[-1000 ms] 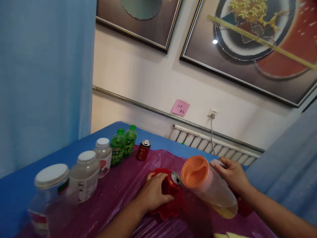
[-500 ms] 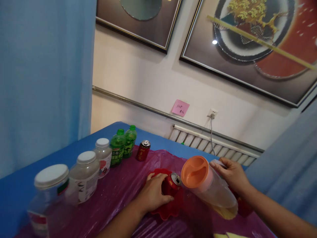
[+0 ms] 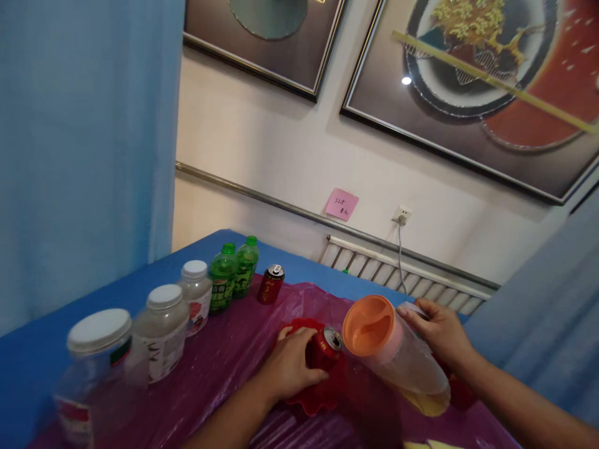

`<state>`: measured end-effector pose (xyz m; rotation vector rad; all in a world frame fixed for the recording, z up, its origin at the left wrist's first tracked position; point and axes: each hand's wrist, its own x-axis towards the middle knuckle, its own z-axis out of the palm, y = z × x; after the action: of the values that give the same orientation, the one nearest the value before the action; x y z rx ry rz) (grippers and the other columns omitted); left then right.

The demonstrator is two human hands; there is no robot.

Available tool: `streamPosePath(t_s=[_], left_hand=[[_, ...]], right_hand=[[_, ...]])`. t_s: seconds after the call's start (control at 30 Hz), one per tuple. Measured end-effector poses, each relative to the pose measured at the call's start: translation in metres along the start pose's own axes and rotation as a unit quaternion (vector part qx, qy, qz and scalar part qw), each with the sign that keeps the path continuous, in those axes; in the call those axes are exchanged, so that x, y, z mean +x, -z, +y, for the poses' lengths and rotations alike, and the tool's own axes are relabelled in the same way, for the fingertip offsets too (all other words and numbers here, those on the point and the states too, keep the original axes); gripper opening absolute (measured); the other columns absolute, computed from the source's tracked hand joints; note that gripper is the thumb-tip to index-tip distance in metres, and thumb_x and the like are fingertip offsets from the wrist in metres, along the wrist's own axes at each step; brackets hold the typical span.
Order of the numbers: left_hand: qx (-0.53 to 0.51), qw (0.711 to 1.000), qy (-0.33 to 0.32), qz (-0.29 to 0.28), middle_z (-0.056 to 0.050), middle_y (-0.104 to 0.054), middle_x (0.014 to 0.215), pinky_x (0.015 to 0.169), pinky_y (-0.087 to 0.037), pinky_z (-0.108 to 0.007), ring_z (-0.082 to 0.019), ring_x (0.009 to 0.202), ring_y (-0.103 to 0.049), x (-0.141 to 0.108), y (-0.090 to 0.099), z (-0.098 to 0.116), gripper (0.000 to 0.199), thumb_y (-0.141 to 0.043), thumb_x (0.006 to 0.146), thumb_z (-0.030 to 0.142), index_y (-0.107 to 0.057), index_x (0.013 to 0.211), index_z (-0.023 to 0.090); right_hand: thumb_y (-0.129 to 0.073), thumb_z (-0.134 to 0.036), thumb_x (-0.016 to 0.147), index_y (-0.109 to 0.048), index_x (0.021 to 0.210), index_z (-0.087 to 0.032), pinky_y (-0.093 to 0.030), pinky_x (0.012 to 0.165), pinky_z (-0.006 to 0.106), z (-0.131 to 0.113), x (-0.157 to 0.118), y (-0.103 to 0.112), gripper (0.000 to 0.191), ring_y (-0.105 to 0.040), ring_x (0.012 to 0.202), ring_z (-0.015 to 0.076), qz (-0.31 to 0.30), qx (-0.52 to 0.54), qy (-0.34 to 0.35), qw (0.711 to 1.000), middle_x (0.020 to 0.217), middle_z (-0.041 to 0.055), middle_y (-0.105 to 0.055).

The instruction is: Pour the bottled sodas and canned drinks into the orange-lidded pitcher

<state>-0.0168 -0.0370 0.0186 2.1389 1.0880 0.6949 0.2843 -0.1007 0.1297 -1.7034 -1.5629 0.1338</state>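
My left hand [image 3: 294, 362] is wrapped round a red drink can [image 3: 324, 349], which has its top opening showing. That can is over a red scalloped dish [image 3: 311, 402]; whether its base touches the dish is hidden. My right hand [image 3: 437, 327] grips the handle of a clear pitcher [image 3: 412, 374] with an orange lid. The pitcher is tilted, lid toward the can and close to its top, with yellowish liquid [image 3: 428, 405] gathered at its lower end. No stream between the two can be made out.
Along the left stand clear jars with white lids [image 3: 163, 330], green bottles [image 3: 223, 280] and another red can [image 3: 271, 284]. Purple plastic sheeting [image 3: 224, 374] covers part of the blue table [image 3: 112, 296]. A red object [image 3: 461, 390] is partly hidden behind the pitcher. Yellow cloth-like material [image 3: 428, 445] shows at the bottom edge.
Almost nothing differs. Both hands, the can and the tilted pitcher keep their places, apart from a very slight shift of the whole view.
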Motion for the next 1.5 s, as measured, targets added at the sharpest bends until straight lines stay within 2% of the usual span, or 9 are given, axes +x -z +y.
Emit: streamPosePath(t_s=[0.77, 1.5], left_hand=[[-0.004, 1.0, -0.006, -0.002, -0.008, -0.069, 0.132, 0.12, -0.023, -0.051, -0.034, 0.126, -0.058, -0.0002, 0.0004, 0.0008, 0.071, -0.087, 0.06, 0.038, -0.064, 0.126, 0.024], [-0.005, 1.0, -0.014, 0.001, -0.008, -0.07, 0.132, 0.119, -0.023, -0.052, -0.034, 0.125, -0.059, -0.0003, -0.0004, -0.0007, 0.068, -0.087, 0.061, 0.04, -0.065, 0.124, 0.026]], right_hand=[[-0.065, -0.071, 0.079, -0.059, 0.062, -0.02, -0.03, 0.046, 0.023, 0.0035, 0.0, 0.0002, 0.054, -0.04, 0.05, 0.0112, -0.005, 0.0, -0.002, 1.0, 0.053, -0.0039, -0.047], [-0.065, -0.072, 0.078, -0.048, 0.061, -0.021, -0.028, 0.05, 0.025, 0.0045, -0.0006, -0.0006, 0.056, -0.035, 0.056, 0.0118, -0.016, 0.0, -0.018, 1.0, 0.057, -0.0051, -0.038]])
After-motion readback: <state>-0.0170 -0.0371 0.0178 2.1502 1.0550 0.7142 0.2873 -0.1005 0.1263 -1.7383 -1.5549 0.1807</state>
